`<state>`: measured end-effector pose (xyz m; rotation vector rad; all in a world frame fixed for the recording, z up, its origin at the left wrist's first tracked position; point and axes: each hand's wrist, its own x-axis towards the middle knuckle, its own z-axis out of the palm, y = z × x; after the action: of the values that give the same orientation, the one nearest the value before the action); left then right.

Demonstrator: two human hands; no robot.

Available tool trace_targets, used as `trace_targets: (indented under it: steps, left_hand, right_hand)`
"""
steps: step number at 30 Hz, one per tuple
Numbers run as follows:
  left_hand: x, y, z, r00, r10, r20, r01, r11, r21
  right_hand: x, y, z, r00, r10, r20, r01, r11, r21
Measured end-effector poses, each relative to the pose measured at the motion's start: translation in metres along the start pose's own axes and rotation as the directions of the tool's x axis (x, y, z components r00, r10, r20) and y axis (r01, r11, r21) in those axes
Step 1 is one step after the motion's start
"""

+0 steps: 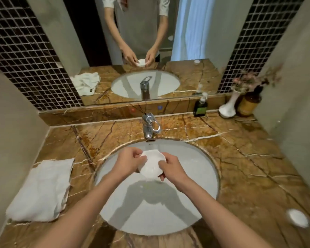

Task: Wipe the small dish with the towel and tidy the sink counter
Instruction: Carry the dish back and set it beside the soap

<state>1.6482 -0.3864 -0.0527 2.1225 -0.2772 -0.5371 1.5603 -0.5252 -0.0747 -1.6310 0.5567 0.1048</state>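
Over sink (195, 167) | left hand (128, 162) + right hand (174, 169) grasp small dish (152, 165) | bottle (200, 107) label blurred

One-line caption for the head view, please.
Over the sink, left hand and right hand hold the small dish; towel lies on the counter.

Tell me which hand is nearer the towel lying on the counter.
Left. The towel lies left of the left hand; the right hand sits farther, across the dish.
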Motion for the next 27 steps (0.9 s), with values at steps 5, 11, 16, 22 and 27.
trace_targets:
  steps: [5, 11, 16, 22, 27]
  left_hand:
    - [0.008, 0.027, 0.063, 0.994, -0.067, 0.088, 0.072, 0.996, -0.061]
    - [0.035, 0.067, 0.143, 0.994, -0.113, 0.005, 0.113, 0.984, -0.137]
    - [0.062, 0.094, 0.199, 0.988, -0.151, -0.026, 0.146, 0.977, -0.154]
    - [0.085, 0.109, 0.238, 0.974, -0.225, -0.035, 0.207, 0.940, -0.270]
    - [0.107, 0.110, 0.252, 0.940, -0.341, -0.029, 0.308, 0.879, -0.364]
  right_hand:
    - [-0.007, 0.012, -0.063, 0.990, 0.012, -0.140, -0.009, 1.000, 0.019]
    - [0.007, 0.024, -0.142, 0.960, 0.044, -0.276, -0.056, 0.998, -0.036]
    - [0.033, 0.034, -0.205, 0.943, 0.102, -0.317, -0.151, 0.979, -0.134]
    - [0.064, 0.041, -0.251, 0.943, 0.128, -0.306, -0.200, 0.955, -0.217]
    - [0.087, 0.048, -0.262, 0.922, 0.185, -0.340, -0.254, 0.952, -0.170]
